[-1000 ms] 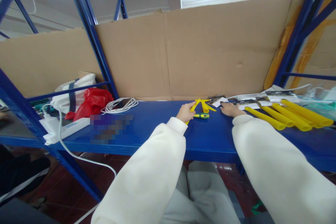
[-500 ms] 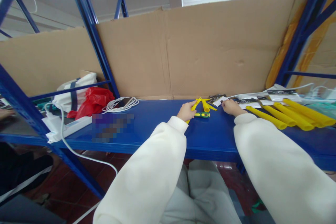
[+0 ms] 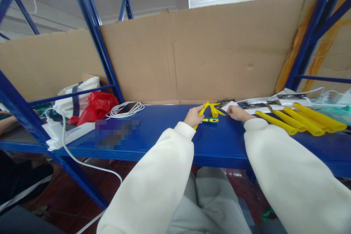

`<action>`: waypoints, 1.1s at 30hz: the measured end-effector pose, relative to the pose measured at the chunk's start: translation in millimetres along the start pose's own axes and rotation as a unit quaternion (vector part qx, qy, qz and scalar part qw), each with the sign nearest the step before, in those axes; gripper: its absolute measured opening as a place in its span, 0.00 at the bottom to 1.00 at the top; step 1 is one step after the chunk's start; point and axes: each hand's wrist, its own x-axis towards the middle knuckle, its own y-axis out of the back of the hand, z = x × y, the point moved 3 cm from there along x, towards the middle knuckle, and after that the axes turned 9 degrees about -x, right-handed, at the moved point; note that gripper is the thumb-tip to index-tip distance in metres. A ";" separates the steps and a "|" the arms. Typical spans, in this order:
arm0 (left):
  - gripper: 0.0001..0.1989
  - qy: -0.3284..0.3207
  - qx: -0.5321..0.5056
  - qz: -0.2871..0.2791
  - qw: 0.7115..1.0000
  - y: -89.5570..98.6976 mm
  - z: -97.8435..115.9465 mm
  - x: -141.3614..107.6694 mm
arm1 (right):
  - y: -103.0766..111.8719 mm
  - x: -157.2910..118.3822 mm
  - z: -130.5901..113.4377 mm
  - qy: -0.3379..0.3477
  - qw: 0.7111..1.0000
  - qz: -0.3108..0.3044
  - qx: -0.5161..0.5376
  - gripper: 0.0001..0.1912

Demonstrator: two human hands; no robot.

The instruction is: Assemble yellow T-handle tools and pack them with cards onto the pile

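Standing behind everything, a tall brown cardboard panel (image 3: pixel 233 51) backs a long blue surface (image 3: pixel 159 119). Two white sleeves (image 3: pixel 153 175) reach in from below, over the near edge. Several thick yellow tubes (image 3: pixel 301 120) lie side by side at the right. Far to the left sit a crumpled red plastic bag (image 3: pixel 100 103), a white power strip (image 3: pixel 79 131) and a coiled white cable (image 3: pixel 126 109). Near the middle, the left hand (image 3: pixel 193 117) has its fingers closed around a slim yellow piece (image 3: pixel 204 109), which slants up past them. The right hand (image 3: pixel 238 113) is at a black-and-white packet (image 3: pixel 227 106), its fingers bunched together; whether they pinch it, I cannot tell. Between the hands lie a short yellow piece (image 3: pixel 213 111) and, nearer the person, a green-and-yellow handle (image 3: pixel 211 120).
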 end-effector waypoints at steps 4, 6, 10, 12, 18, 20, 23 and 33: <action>0.32 0.020 -0.082 0.007 0.996 -2.9 -2.4 2.1 | 3.4 4.0 -1.6 0.006 0.989 0.067 0.130 0.07; 0.33 0.041 -0.148 -0.002 0.988 -5.7 -3.2 2.5 | 8.1 3.1 -8.7 0.022 0.970 0.096 0.223 0.06; 0.36 0.057 -0.254 -0.040 0.965 -10.2 -1.9 2.5 | 21.0 -5.2 -33.3 0.094 0.902 0.124 0.402 0.10; 0.37 0.059 -0.275 -0.055 0.958 -10.8 -1.3 2.4 | 25.8 -10.8 -45.9 0.120 0.869 0.120 0.465 0.13; 0.40 0.066 -0.314 -0.089 0.943 -11.3 0.6 1.3 | 25.5 -21.3 -70.3 0.150 0.838 0.098 0.515 0.17; 0.40 0.070 -0.327 -0.091 0.938 -11.3 1.1 1.0 | 24.2 -22.2 -73.1 0.156 0.833 0.097 0.521 0.17; 0.40 0.077 -0.344 -0.096 0.931 -11.4 0.4 1.7 | 24.0 -22.5 -74.1 0.160 0.829 0.099 0.527 0.17; 0.42 0.085 -0.374 -0.104 0.918 -10.6 0.4 1.6 | 25.3 -24.7 -73.5 0.156 0.826 0.107 0.531 0.18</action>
